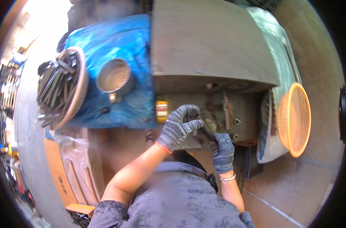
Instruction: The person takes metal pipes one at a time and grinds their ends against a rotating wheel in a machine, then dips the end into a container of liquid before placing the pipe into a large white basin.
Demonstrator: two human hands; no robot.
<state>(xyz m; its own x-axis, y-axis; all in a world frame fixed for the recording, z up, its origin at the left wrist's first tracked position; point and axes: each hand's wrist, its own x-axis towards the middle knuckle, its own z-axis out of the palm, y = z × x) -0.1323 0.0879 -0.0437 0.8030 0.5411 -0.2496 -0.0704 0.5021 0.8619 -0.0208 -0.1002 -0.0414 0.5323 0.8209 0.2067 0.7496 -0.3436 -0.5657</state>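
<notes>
My left hand (181,126), in a grey knitted glove with an orange cuff, is closed with thumb and fingers at the upper end of a dark, narrow metal strip (208,132). My right hand (222,152), gloved alike, grips the strip's lower end. The strip slants between the two hands, in front of the open recess of a grey metal machine (212,41). Inside the recess, an upright brownish metal bar (227,113) stands beyond my right hand, with small ring-shaped metal parts (236,121) beside it. A yellow bottle (162,111) stands just left of my left hand.
On the left, a blue plastic sheet (138,102) bears a metal mug (116,78) and a basket (81,76) heaped with dark metal strips. An orange mesh basket (294,119) is at the right. Cardboard (59,171) and plastic-wrapped goods (80,163) lie at lower left.
</notes>
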